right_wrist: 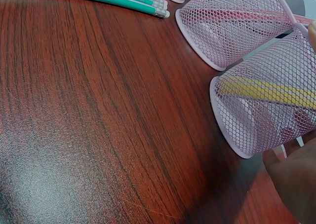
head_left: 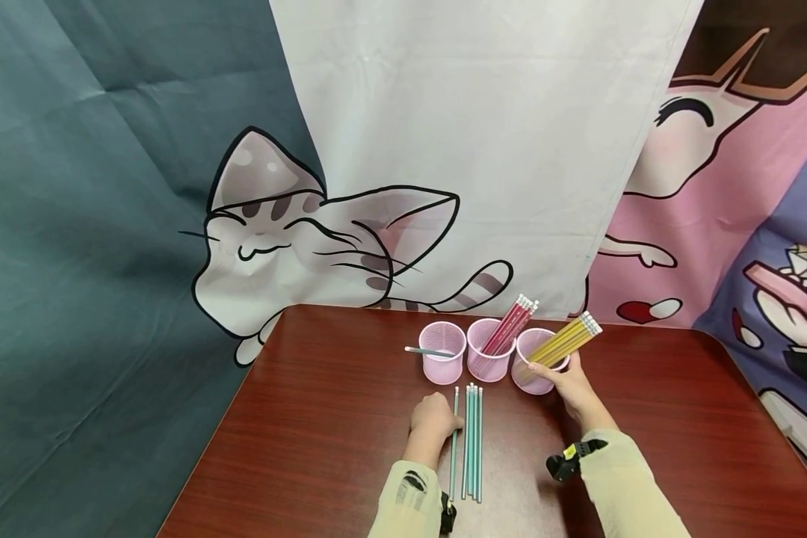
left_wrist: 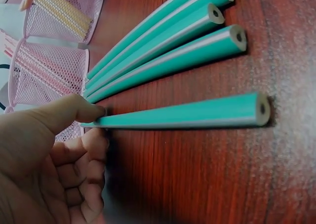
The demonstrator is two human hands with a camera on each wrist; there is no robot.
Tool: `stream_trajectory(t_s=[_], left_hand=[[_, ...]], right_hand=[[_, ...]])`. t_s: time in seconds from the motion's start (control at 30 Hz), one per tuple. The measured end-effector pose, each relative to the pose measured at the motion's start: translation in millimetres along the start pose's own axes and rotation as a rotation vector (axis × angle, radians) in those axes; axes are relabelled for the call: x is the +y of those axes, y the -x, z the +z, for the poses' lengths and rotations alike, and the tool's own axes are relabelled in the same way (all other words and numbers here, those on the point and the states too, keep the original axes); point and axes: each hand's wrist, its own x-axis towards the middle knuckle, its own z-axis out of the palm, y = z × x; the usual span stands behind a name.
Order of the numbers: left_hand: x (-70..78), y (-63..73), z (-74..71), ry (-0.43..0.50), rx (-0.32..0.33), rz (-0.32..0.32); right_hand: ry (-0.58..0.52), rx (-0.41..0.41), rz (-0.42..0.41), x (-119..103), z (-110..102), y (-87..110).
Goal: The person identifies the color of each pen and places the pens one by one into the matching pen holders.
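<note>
My left hand (head_left: 433, 420) pinches a green pencil (left_wrist: 187, 113) between thumb and forefinger, and the pencil lies along the table. Beside it, several more green pencils (head_left: 474, 448) lie side by side. My right hand (head_left: 574, 390) grips the right pink mesh pencil cup (right_wrist: 261, 118), with the thumb near its rim and the fingers around its far side. A bundle of yellow pencils (head_left: 565, 340) leans in that cup. Red pencils (head_left: 511, 323) lean in the middle cup (head_left: 487, 368). One green pencil (head_left: 425, 351) rests tilted in the left cup (head_left: 442, 370).
The three cups stand in a row near the back of the brown wooden table (head_left: 323, 396). Behind the table hangs a cartoon-printed cloth (head_left: 498, 149). A dark strap (head_left: 574, 457) with a small device sits on the right wrist.
</note>
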Motion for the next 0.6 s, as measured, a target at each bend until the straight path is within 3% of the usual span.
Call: stream_trajectory(t_s=[0.3,0.6], left_hand=[[0.5,2.0,-5.5,0.026,0.021,0.010],[9.9,4.0,-29.3,0.056,0.123,0.115]], right_hand=[[0.008,-0.014,-0.010,0,0,0.4],[0.006,-0.001,-0.042,1,1,0.2]])
